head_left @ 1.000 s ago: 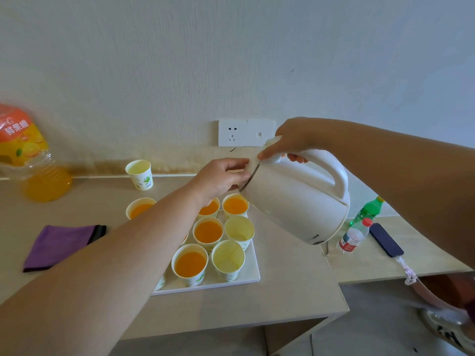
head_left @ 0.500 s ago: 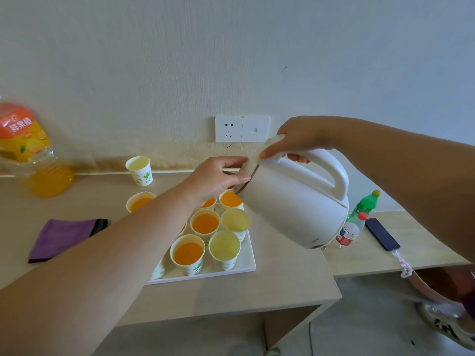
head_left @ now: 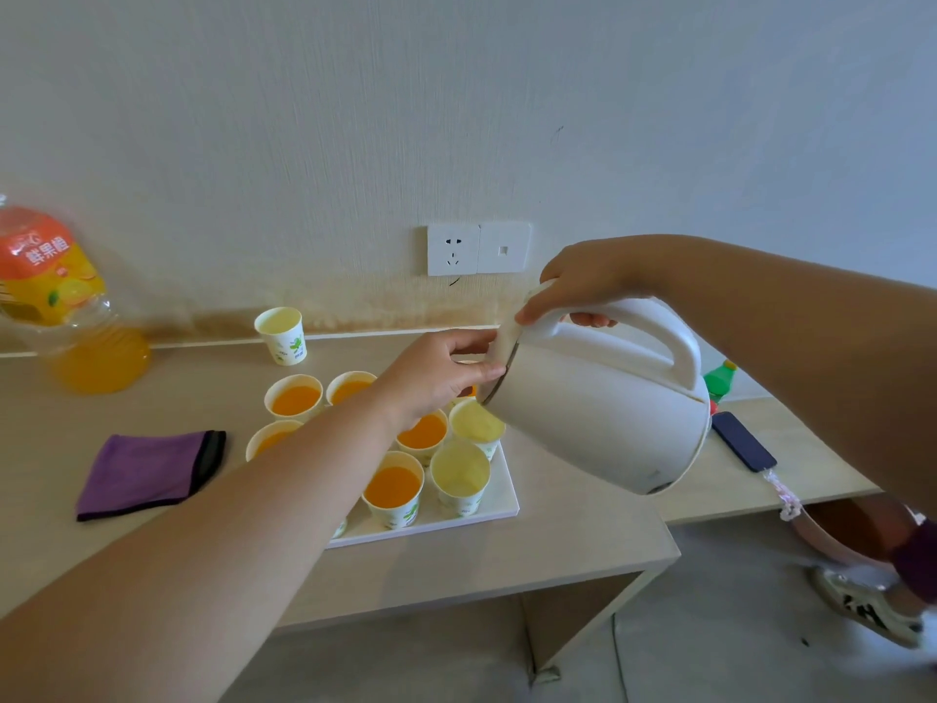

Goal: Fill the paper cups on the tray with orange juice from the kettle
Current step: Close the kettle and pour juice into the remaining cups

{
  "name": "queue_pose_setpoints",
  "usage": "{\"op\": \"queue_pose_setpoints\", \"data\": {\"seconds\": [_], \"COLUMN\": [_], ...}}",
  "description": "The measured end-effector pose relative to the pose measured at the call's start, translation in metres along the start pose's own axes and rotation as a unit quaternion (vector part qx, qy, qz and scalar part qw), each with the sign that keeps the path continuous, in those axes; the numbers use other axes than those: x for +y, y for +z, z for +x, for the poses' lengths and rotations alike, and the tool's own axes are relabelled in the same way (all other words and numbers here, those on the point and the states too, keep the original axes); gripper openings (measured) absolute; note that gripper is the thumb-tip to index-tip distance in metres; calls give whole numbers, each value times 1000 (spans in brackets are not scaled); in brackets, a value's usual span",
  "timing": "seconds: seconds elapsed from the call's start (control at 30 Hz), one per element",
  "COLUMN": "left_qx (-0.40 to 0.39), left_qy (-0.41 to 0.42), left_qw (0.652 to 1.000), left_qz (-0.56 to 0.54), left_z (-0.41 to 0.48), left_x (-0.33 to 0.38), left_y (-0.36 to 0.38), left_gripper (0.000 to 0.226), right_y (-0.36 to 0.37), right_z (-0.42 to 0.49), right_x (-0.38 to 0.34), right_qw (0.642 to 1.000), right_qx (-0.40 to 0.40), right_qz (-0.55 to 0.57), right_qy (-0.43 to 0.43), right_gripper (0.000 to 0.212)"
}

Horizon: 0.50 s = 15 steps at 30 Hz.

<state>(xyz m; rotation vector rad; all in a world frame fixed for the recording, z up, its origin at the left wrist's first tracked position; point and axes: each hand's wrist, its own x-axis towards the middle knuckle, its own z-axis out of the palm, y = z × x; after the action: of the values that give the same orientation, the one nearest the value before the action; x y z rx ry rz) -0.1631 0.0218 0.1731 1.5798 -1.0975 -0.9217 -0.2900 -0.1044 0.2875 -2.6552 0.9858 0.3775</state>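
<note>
Aloft, tilted kettle [head_left: 598, 413] over paper cups [head_left: 476, 423], right hand [head_left: 583, 276] gripping handle, left hand [head_left: 436, 378] pinching rim.

Purple cloth [head_left: 147, 471] lies well left of dark phone [head_left: 743, 441].

the juice bottle [head_left: 56, 296] bore white chinese characters, "鲜果橙", on its orange label; no other text was legible.

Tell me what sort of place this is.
Probably a plain room in a home or dorm, not a proper kitchen: a light wooden desk stands against a white wall with a wall socket, and a phone lies on the lower desk beside it.
</note>
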Motion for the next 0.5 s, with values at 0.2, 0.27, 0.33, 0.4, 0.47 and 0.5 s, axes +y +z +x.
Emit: {"op": "queue_pose_setpoints", "data": {"seconds": [0.2,0.27,0.33,0.4,0.47,0.5], "left_qx": [4,5,6,7,7,7], "left_qy": [-1,-3,-7,-11,-13,-14], "left_qw": [1000,1000,1000,1000,1000,1000], "left_qz": [-3,-1,-7,-8,-7,-9], "left_z": [-3,-3,-4,-3,-2,-2], "left_x": [-4,-5,-7,-9,-8,-7], "left_y": [-3,-3,-3,-4,-4,-4], "left_gripper": [40,40,39,39,39,39], "right_y": [2,3,4,5,3,2], "right_z": [6,9,11,14,15,16], "right_x": [-10,-12,-14,-16,-17,-17], "right_qw": [1000,1000,1000,999,999,999], "right_qx": [-4,-7,-10,-13,-13,-13], "right_qz": [-18,-20,-25,-31,-40,-43], "right_qy": [-2,0,1,2,3,5], "right_gripper": [46,47,48,51,52,52]}}
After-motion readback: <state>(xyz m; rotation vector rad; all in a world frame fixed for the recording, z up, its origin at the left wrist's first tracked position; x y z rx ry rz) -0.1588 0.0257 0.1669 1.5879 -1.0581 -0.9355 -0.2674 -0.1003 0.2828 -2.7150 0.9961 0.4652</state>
